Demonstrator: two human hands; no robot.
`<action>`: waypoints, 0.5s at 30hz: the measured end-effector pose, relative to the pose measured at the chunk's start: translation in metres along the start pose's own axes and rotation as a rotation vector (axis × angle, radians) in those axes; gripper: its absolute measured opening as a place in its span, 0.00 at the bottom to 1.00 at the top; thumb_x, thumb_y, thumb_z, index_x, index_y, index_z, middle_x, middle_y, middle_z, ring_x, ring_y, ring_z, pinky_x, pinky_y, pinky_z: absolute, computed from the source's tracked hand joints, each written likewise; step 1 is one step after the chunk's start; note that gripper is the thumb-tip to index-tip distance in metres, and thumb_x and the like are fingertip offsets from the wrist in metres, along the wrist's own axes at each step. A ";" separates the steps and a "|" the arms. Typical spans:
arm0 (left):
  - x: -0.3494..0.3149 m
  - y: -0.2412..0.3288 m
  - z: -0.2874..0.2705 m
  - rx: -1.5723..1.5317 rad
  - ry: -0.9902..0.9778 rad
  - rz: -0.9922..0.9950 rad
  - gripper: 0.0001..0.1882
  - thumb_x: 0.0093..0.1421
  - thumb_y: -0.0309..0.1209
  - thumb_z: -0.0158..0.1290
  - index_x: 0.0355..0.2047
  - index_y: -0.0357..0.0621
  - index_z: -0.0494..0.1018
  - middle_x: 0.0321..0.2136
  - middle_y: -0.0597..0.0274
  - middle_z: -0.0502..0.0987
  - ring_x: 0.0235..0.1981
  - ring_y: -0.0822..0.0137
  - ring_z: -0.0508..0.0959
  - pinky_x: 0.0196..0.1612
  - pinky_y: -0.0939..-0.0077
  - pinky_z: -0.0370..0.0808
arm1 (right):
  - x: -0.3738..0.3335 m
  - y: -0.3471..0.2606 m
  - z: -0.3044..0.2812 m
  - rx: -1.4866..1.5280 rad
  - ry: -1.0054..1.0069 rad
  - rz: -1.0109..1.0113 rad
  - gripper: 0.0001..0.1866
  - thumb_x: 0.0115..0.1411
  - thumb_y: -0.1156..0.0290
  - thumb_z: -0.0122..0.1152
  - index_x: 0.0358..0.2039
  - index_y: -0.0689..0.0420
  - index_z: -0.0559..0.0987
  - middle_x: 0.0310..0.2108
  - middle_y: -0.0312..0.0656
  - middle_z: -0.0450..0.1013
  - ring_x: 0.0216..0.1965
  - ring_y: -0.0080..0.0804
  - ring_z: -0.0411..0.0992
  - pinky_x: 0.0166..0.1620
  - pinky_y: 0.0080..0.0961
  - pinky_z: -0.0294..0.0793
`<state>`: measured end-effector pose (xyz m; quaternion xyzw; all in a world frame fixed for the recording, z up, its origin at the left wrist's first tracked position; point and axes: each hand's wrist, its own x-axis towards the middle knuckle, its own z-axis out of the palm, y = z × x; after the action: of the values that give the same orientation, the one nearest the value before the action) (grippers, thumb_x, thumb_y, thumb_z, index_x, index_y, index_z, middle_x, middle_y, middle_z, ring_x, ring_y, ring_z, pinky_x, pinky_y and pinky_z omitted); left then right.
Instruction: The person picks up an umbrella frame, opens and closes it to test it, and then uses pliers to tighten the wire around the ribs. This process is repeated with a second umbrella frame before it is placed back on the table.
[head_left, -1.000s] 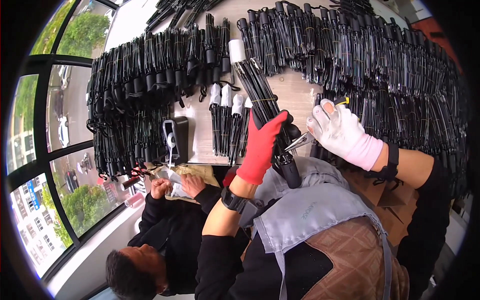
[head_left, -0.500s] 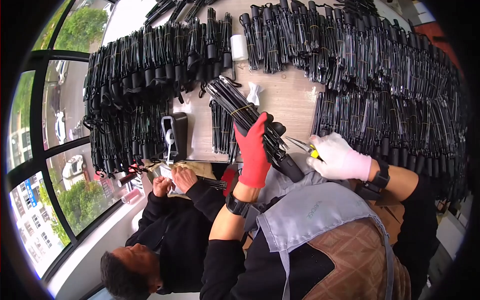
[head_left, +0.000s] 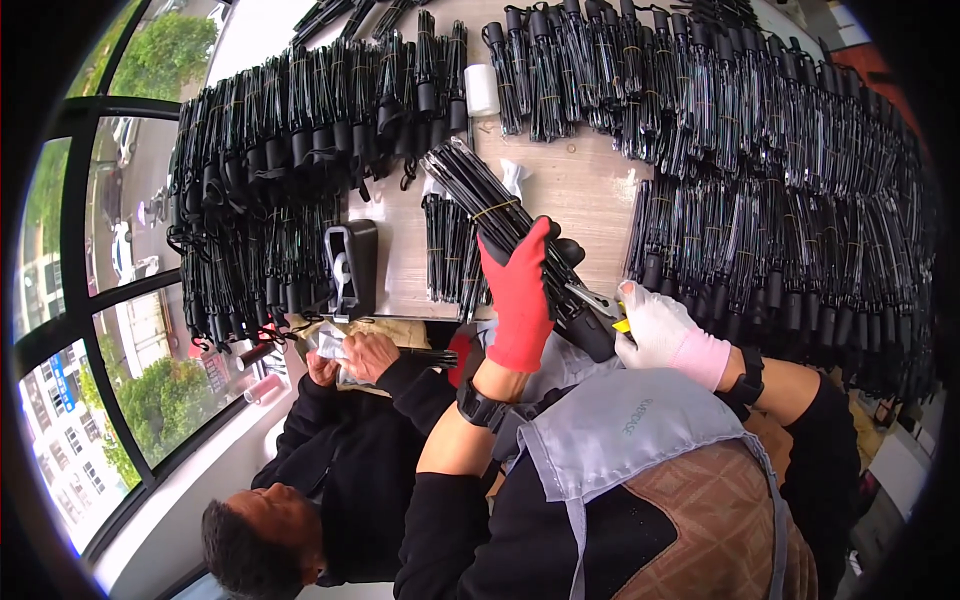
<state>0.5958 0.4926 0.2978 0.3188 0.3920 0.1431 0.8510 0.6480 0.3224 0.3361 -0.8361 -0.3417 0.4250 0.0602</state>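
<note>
My left hand point(head_left: 520, 300), in a red glove with dark fingertips, is closed around a folded black umbrella frame point(head_left: 475, 182). The frame slants, its ribs pointing up and left and its dark handle point(head_left: 588, 337) down and right; a yellowish band circles the ribs. A white glove with a pink cuff covers my right hand point(head_left: 655, 328), which grips a pair of pliers with yellow handles point(head_left: 592, 298). The pliers' metal jaws are at the ribs just above the handle. Whether they pinch a rib cannot be made out.
Banded umbrella frames point(head_left: 790, 220) are packed along the table's right side and its back left point(head_left: 270, 120). Several lie beneath the held one point(head_left: 447, 235). A black tape dispenser point(head_left: 362, 270), white roll point(head_left: 481, 90) and white scrap point(head_left: 514, 177) are there. A co-worker's hands point(head_left: 350, 357) work at left.
My right hand has moved the pliers left and slightly down, onto the umbrella frame near its handle. My left hand and the frame have shifted slightly right.
</note>
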 end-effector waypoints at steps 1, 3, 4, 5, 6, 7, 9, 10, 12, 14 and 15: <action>0.000 0.000 0.000 0.000 0.000 0.001 0.14 0.59 0.26 0.55 0.42 0.43 0.63 0.29 0.60 0.75 0.22 0.65 0.80 0.21 0.75 0.75 | 0.000 0.000 0.001 0.014 0.008 0.000 0.24 0.50 0.69 0.57 0.44 0.66 0.62 0.36 0.61 0.70 0.34 0.60 0.73 0.38 0.50 0.73; 0.000 0.000 0.000 -0.020 -0.006 0.009 0.15 0.59 0.26 0.56 0.43 0.43 0.63 0.29 0.60 0.75 0.22 0.65 0.80 0.21 0.75 0.75 | 0.000 0.000 0.003 0.040 0.025 0.000 0.23 0.50 0.70 0.57 0.44 0.67 0.62 0.36 0.61 0.70 0.34 0.60 0.73 0.38 0.50 0.73; 0.000 0.000 0.000 -0.030 -0.009 0.013 0.15 0.59 0.26 0.56 0.43 0.43 0.63 0.29 0.60 0.75 0.22 0.65 0.80 0.21 0.75 0.75 | 0.000 0.000 0.002 0.039 0.026 0.001 0.23 0.50 0.70 0.57 0.44 0.67 0.62 0.36 0.61 0.70 0.34 0.60 0.73 0.38 0.50 0.73; 0.000 -0.001 0.000 -0.031 -0.009 0.012 0.15 0.59 0.26 0.56 0.43 0.43 0.63 0.29 0.60 0.75 0.22 0.65 0.80 0.21 0.75 0.75 | 0.000 0.000 0.003 0.034 0.027 -0.002 0.23 0.50 0.70 0.57 0.44 0.67 0.62 0.36 0.61 0.70 0.34 0.60 0.73 0.38 0.49 0.73; 0.000 -0.001 0.000 -0.035 -0.009 0.016 0.15 0.59 0.26 0.56 0.43 0.44 0.63 0.29 0.60 0.75 0.22 0.65 0.80 0.21 0.75 0.75 | 0.000 -0.001 0.003 0.029 0.028 -0.004 0.23 0.50 0.70 0.56 0.43 0.67 0.62 0.36 0.61 0.70 0.34 0.60 0.73 0.38 0.49 0.73; 0.000 -0.002 -0.001 -0.039 -0.009 0.020 0.16 0.59 0.26 0.56 0.43 0.44 0.63 0.29 0.60 0.75 0.22 0.65 0.79 0.20 0.75 0.74 | 0.000 -0.001 0.003 0.023 0.028 -0.006 0.23 0.50 0.70 0.56 0.43 0.67 0.62 0.35 0.61 0.70 0.34 0.60 0.73 0.38 0.49 0.73; -0.001 -0.003 -0.001 -0.045 -0.009 0.023 0.16 0.59 0.25 0.56 0.44 0.44 0.63 0.29 0.60 0.75 0.22 0.66 0.79 0.20 0.75 0.74 | 0.000 -0.003 0.001 0.013 0.009 -0.004 0.23 0.50 0.71 0.56 0.43 0.67 0.62 0.35 0.61 0.70 0.34 0.60 0.73 0.38 0.49 0.73; -0.003 -0.003 0.000 -0.053 -0.009 0.025 0.16 0.59 0.25 0.56 0.44 0.44 0.63 0.29 0.60 0.75 0.22 0.66 0.79 0.20 0.76 0.74 | 0.000 -0.003 -0.001 0.004 -0.010 -0.002 0.23 0.49 0.71 0.56 0.43 0.67 0.62 0.35 0.61 0.70 0.34 0.60 0.73 0.37 0.50 0.73; -0.006 -0.002 0.001 -0.070 -0.009 0.028 0.16 0.59 0.25 0.56 0.44 0.44 0.63 0.29 0.61 0.75 0.22 0.66 0.79 0.20 0.76 0.73 | 0.000 -0.003 0.000 -0.008 -0.032 0.000 0.23 0.49 0.71 0.56 0.43 0.67 0.61 0.35 0.61 0.70 0.33 0.60 0.73 0.37 0.50 0.73; -0.006 0.001 0.002 -0.060 0.002 0.021 0.16 0.59 0.25 0.56 0.44 0.44 0.63 0.29 0.61 0.75 0.22 0.66 0.79 0.20 0.76 0.73 | -0.001 0.001 0.006 0.028 0.034 -0.031 0.24 0.49 0.71 0.57 0.44 0.67 0.61 0.35 0.61 0.69 0.33 0.60 0.73 0.37 0.50 0.72; -0.007 0.003 0.002 -0.047 0.013 0.018 0.16 0.59 0.25 0.56 0.44 0.44 0.63 0.29 0.61 0.75 0.22 0.66 0.79 0.20 0.77 0.73 | -0.001 0.001 0.008 0.045 0.066 -0.049 0.24 0.49 0.71 0.57 0.44 0.67 0.61 0.35 0.61 0.69 0.33 0.60 0.73 0.37 0.50 0.72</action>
<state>0.5933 0.4909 0.3048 0.3010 0.3911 0.1620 0.8545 0.6425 0.3190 0.3317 -0.8395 -0.3500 0.4032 0.1005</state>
